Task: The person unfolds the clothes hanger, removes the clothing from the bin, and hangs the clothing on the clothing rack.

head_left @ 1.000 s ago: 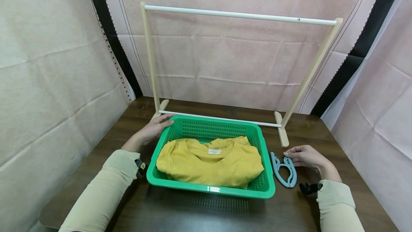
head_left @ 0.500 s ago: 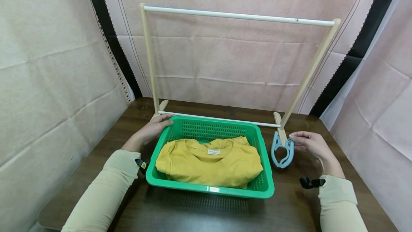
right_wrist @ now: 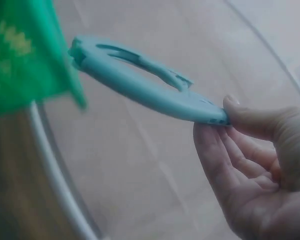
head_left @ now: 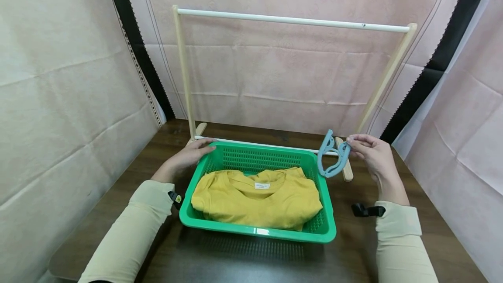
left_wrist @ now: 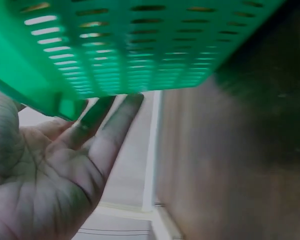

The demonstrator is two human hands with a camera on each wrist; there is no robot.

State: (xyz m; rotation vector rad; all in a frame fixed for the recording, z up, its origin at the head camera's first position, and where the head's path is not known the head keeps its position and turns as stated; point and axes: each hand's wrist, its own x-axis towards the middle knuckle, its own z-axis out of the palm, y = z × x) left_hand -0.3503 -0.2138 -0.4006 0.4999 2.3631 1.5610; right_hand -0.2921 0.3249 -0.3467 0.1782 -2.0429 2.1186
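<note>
A folded light-blue folding hanger is pinched by its end between the thumb and fingers of my right hand. It is held up beside the basket's back right corner; in the right wrist view the hanger slants away from the fingertips, its hinge end overlapping the basket's edge. My left hand rests at the back left corner of the green plastic basket. In the left wrist view its fingers stretch out almost straight under the basket's rim. A folded yellow shirt with a white neck label lies in the basket.
Behind the basket stands a rack with wooden posts and a white top rail. Its lower bar runs right behind the basket. Pale cloth walls close in the dark wooden table at the back and sides.
My right hand has lifted the folding hanger from the table at the basket's right and carried it up and leftward, to the basket's back right corner. My left hand and the basket stay put.
</note>
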